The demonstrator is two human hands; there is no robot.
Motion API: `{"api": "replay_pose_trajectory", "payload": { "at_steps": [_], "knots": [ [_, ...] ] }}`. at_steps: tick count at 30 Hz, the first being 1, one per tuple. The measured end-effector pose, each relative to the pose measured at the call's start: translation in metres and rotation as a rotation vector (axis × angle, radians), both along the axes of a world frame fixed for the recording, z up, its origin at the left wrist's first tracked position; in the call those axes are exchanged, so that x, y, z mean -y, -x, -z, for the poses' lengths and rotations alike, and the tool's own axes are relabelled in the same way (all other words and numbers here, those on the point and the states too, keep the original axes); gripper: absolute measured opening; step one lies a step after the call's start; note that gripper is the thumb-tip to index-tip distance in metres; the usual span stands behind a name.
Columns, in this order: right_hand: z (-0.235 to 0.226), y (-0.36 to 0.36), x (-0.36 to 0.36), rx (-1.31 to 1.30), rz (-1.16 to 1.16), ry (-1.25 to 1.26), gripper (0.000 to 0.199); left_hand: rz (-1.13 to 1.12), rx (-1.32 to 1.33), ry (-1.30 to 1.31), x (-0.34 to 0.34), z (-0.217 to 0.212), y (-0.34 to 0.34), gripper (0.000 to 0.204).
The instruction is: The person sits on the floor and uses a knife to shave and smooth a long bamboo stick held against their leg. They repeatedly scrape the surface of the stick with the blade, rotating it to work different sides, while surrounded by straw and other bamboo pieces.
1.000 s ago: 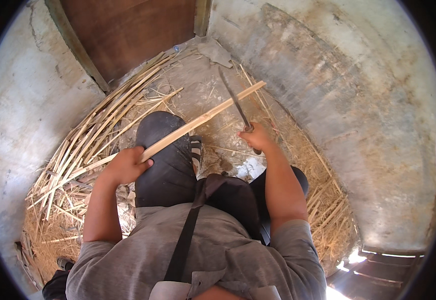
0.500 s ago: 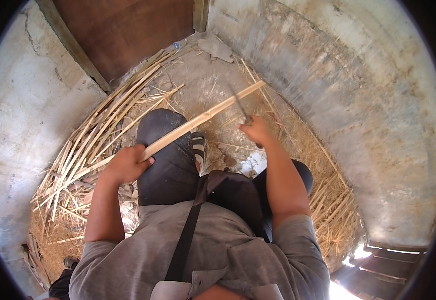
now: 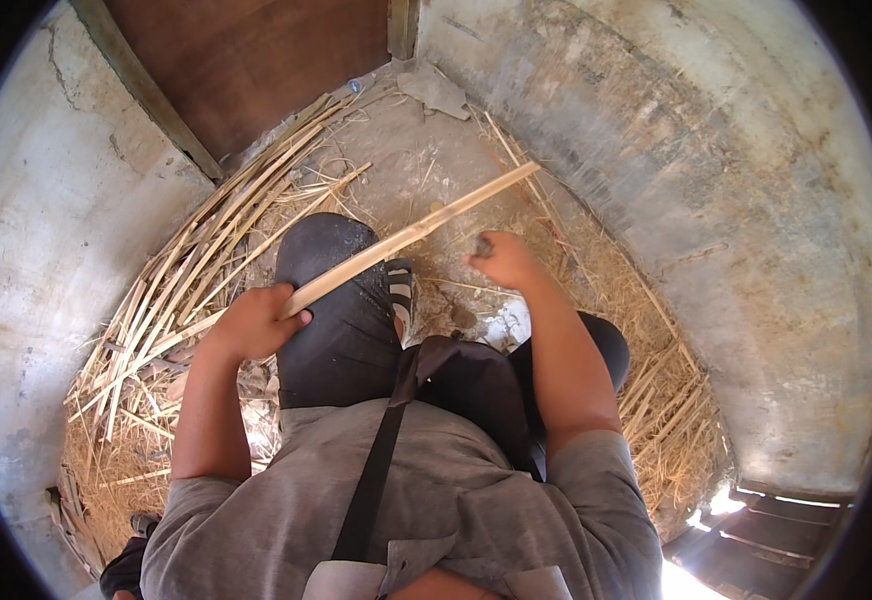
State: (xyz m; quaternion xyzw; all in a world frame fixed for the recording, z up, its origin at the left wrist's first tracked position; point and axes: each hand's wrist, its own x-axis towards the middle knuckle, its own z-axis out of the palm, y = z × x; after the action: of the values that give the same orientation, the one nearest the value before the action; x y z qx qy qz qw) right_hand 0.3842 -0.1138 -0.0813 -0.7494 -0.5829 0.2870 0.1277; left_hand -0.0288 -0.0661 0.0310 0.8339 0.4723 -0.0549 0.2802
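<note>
My left hand (image 3: 259, 322) is closed around the near end of a pale split-bamboo strip (image 3: 416, 230). The strip slants up and to the right, passing over my left knee (image 3: 326, 265), and its far end is free in the air. My right hand (image 3: 504, 262) is a fist just below the strip's far half, apart from it. It grips a knife (image 3: 483, 246), of which only a dark bit shows at the fist; the blade cannot be made out now.
Long bamboo strips (image 3: 206, 245) lie piled along the left wall. Shavings and thin slivers (image 3: 666, 420) cover the floor at right. Stained walls (image 3: 696, 180) close in on both sides, with a brown door panel (image 3: 266, 60) ahead. Part of another person (image 3: 126, 565) shows at lower left.
The knife blade, seen crossing the strip's far part earlier, no longer shows. My right fist has turned and shifted slightly left. The left hand and the strip have barely moved.
</note>
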Motion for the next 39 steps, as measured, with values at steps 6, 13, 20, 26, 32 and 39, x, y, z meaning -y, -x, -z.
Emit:
{"api": "replay_pose_trajectory", "payload": {
  "at_steps": [6,13,20,26,32,39],
  "knots": [
    [0.013,-0.028,0.004,0.029,0.24,-0.102,0.063,0.002,0.012,0.0,-0.003,0.0,-0.001,0.037],
    [-0.037,0.07,0.013,0.129,-0.308,-0.164,0.044,0.005,0.015,-0.02,-0.001,0.002,0.002,0.038],
    [0.025,-0.025,-0.002,-0.045,0.208,-0.175,0.058,-0.007,0.003,-0.018,-0.002,-0.002,-0.003,0.039],
    [-0.009,-0.001,0.008,0.018,0.166,-0.152,0.055,0.006,0.016,0.004,-0.006,0.004,-0.001,0.038],
    [-0.037,0.067,0.006,0.048,-0.288,-0.084,0.048,0.015,0.025,0.004,-0.006,0.004,0.005,0.038],
    [0.015,-0.035,0.001,-0.269,0.359,0.073,0.062,-0.024,0.023,0.083,-0.009,-0.001,-0.001,0.04]
  ]
}}
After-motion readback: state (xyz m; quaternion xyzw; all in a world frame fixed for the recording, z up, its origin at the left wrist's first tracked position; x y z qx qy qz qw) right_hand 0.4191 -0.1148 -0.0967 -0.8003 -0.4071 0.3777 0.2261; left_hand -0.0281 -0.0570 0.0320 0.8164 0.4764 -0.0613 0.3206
